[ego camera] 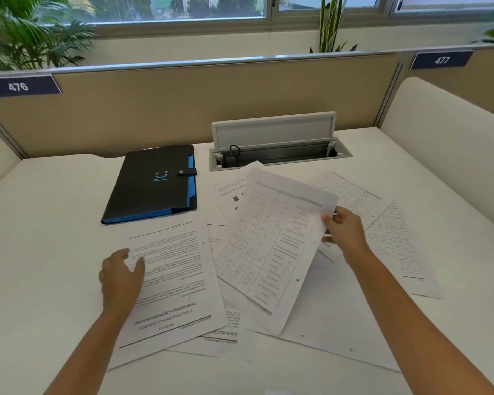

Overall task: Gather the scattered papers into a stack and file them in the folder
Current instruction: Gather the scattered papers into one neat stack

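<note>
Pinching a table sheet, right hand beside closed folder.

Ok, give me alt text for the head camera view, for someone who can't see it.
A person's right hand lifts a table-printed sheet off scattered papers on a white desk, while the left hand rests on a text page. A closed black folder lies behind.
</note>
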The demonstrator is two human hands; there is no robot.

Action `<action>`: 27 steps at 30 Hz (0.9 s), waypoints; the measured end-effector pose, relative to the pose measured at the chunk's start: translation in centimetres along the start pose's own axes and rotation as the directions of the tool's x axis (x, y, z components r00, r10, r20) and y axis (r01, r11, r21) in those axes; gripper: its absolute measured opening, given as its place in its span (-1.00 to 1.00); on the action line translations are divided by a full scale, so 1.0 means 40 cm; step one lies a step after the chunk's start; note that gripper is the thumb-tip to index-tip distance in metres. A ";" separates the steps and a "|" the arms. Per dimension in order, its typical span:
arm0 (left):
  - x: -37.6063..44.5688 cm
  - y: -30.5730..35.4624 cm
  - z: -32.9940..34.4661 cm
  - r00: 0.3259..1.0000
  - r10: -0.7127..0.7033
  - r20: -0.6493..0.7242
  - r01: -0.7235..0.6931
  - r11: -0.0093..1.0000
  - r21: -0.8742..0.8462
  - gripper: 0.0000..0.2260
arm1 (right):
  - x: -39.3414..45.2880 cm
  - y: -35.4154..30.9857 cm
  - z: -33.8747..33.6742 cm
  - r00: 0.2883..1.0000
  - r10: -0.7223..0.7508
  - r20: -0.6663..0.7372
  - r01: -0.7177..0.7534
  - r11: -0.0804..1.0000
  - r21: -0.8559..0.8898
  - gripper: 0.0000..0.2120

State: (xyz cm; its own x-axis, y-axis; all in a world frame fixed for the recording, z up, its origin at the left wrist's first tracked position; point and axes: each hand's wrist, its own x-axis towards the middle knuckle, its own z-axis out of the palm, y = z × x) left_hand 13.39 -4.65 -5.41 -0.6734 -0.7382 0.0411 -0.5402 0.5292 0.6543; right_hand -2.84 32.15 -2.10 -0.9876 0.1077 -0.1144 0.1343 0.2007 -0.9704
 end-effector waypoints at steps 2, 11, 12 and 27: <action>-0.012 0.053 0.011 0.990 0.115 0.085 -0.104 0.987 -0.125 -0.64 | 0.004 -0.041 -0.012 0.998 -0.047 -0.040 0.050 0.997 0.063 -0.82; -0.055 0.277 0.075 0.814 0.282 0.508 -0.050 0.905 -0.423 -0.37 | 0.008 -0.150 -0.031 0.997 -0.061 -0.051 0.069 0.978 0.195 -0.84; -0.056 0.286 0.079 0.796 0.279 0.537 -0.021 0.899 -0.437 -0.36 | 0.007 -0.151 -0.033 0.997 -0.053 -0.056 0.063 0.977 0.205 -0.84; -0.069 0.236 0.089 0.882 0.111 0.458 0.272 0.674 -0.687 -0.83 | -0.036 -0.096 0.028 0.964 -0.224 -0.141 0.179 0.944 -0.277 -0.51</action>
State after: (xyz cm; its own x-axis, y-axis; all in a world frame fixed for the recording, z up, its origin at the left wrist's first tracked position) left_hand 8.35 3.88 -2.05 -0.8851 -0.4004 -0.2371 -0.2003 -0.1319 0.9708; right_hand -2.01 30.14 1.56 -0.9710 0.1956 0.1373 -0.0277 0.4785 -0.8776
